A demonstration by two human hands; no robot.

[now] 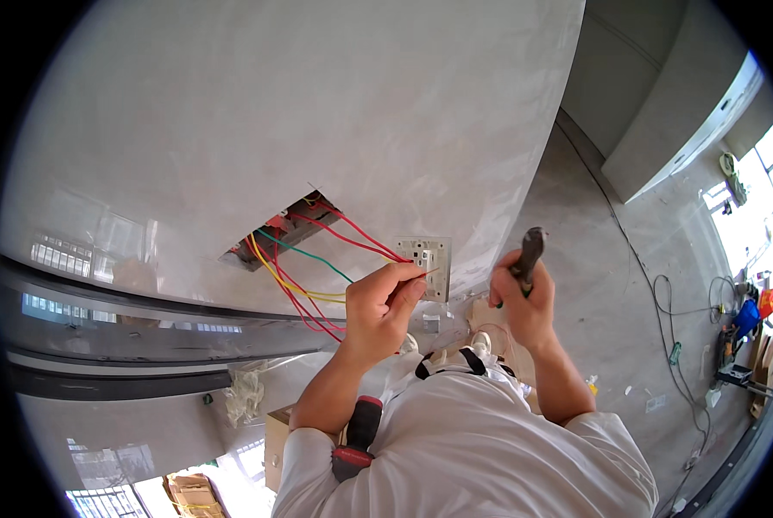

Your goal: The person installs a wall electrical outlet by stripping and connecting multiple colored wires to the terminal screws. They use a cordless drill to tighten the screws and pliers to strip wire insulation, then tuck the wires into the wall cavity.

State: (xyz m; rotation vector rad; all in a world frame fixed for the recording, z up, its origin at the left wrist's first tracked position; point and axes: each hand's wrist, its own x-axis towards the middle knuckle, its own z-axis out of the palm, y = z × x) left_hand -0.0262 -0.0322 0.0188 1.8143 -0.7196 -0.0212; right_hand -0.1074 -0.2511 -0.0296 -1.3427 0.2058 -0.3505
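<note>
My left hand (381, 309) is closed, thumb and forefinger pinching a thin wire whose bare copper-coloured tip sticks out to the right. Red wires (362, 242), a green wire (304, 252) and yellow wires (274, 269) run from a rectangular wall cut-out (296, 226) toward this hand. Just behind its fingertips is the back of a pale socket panel (439, 274), which two red wires reach; what supports it is hidden. To the right, my right hand (526, 298) grips pliers (532, 253) with the dark metal head up, apart from the wires.
A black-and-red tool handle (358, 439) is tucked by my left upper arm. The glossy grey wall (257, 104) stands in front. Cables (662, 302) trail over the floor at right, near a blue object (746, 318) and other tools. Cardboard (195, 495) lies at lower left.
</note>
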